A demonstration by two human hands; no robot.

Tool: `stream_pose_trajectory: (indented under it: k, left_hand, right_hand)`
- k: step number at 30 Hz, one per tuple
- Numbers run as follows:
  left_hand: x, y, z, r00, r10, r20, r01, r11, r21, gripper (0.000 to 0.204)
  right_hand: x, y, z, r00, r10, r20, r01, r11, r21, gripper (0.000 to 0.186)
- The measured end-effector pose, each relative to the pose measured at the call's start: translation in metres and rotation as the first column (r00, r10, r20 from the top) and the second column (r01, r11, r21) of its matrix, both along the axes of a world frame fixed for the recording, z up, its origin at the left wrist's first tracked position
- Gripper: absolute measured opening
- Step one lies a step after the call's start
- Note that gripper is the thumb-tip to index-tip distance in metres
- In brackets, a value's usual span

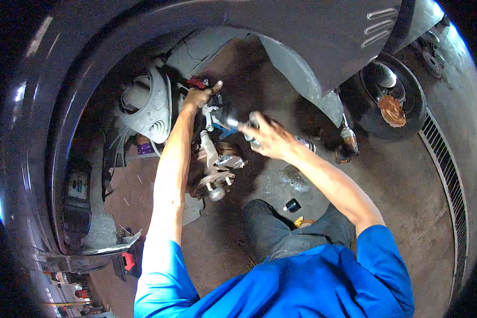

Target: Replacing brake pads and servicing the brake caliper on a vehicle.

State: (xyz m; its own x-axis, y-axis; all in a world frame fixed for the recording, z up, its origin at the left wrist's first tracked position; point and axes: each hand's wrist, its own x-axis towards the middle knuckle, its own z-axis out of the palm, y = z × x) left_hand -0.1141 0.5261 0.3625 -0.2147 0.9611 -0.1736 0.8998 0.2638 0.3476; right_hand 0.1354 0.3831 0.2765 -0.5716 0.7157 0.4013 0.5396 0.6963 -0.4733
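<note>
Inside the dark car's wheel arch, my left hand (199, 98) is closed around a suspension part, its thumb sticking out to the right. What lies under the fingers is hidden. A small red piece (196, 82) shows just beyond that hand. My right hand (270, 139), blurred by motion, is wrapped around a spray can (307, 143), whose base shows past the wrist side. The can's top end points left at the metal linkage (209, 116) beside my left hand. Nearer to me is the bare wheel hub (216, 185) with studs, below a rusty brown part (230, 153).
The fender (312, 32) arches over the work area. Left of my arm hangs a pale grey housing (148, 106). At right are a bottle (349, 139), a tyre (403, 130) with a brown crumpled item (391, 111), and a floor grate (445, 175). A black cap (292, 205) lies near my legs.
</note>
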Motion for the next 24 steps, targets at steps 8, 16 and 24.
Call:
stream_pose_trajectory:
  k: [8,16,24]
  left_hand:
    - [-0.005,0.004,-0.005,0.996,0.025,0.087,-0.022,0.999,-0.045,0.106]
    - [-0.009,0.002,-0.01,0.968,-0.141,0.209,0.122,0.987,0.102,0.103]
    - [-0.011,0.004,-0.009,0.973,-0.193,0.128,0.19,0.981,0.035,0.104]
  right_hand:
    - [0.009,-0.014,-0.027,0.987,-0.158,-0.008,0.159,0.986,0.044,0.073]
    - [-0.012,-0.02,-0.011,0.995,-0.096,-0.03,0.098,0.993,0.071,0.063]
    - [-0.013,0.003,0.034,0.984,-0.168,0.063,0.171,0.984,-0.051,0.061]
